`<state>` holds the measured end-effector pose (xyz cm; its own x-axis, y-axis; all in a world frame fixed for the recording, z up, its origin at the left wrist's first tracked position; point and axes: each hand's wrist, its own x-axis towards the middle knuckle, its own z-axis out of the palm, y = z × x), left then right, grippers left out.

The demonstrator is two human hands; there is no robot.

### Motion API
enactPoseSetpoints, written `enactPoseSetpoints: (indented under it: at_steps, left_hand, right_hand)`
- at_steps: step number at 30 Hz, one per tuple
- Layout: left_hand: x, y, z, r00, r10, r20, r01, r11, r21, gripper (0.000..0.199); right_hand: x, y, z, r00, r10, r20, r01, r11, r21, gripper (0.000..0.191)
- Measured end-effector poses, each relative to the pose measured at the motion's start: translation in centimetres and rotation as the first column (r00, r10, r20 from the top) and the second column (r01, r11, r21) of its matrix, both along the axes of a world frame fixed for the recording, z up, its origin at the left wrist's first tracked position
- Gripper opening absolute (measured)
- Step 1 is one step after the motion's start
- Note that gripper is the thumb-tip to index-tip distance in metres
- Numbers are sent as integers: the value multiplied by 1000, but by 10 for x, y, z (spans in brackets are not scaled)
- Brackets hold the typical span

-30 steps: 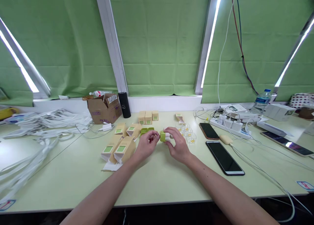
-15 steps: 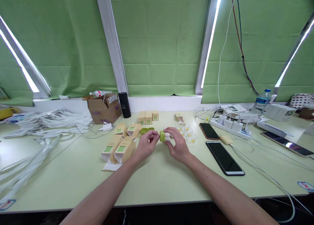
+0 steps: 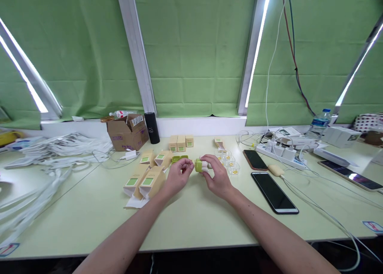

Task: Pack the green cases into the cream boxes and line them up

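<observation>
Between thumb and fingers of my right hand (image 3: 218, 176) is a small green piece (image 3: 198, 165), held on its side above the table; its exact kind is unclear. My left hand (image 3: 178, 176) has its thumb and fingertips pinched together just left of the piece; whatever they grip is too small to make out. Behind my left hand lie more green pieces (image 3: 179, 158). Clear plastic containers with yellow spots (image 3: 233, 168) sit behind and right of my right hand. Several kraft boxes with green labels (image 3: 152, 181) lie left of my left hand, some with flaps open.
At the back are small kraft boxes (image 3: 181, 143), a cardboard carton (image 3: 128, 135) and a black cylinder (image 3: 152, 128). Phones (image 3: 274, 192), cables and a power strip (image 3: 281, 153) occupy the right side. White straps (image 3: 72, 146) spread over the left.
The green piece has turned slightly in my right hand's fingers. Both hands stay in nearly the same place, and the things on the table look unmoved.
</observation>
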<state>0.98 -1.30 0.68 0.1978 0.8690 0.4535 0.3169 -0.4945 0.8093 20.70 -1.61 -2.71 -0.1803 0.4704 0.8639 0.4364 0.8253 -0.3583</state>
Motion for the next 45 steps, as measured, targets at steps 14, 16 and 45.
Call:
enactPoseSetpoints:
  at_steps: [14,16,45]
  left_hand:
    - [-3,1,2,999,4,50,-3,1000,-12,26]
    - [-3,1,2,998,3,59,-2,1000,-14,27]
    - [-6,7,-12,962,63,-266,90,846,525,40]
  right_hand:
    - [1,0,1,1000,-23,-15,24,1000,1,42]
    - [1,0,1,1000,-25,-15,25,1000,-3,42]
    - [1,-3,3,995,-40,95,33,997,74,54]
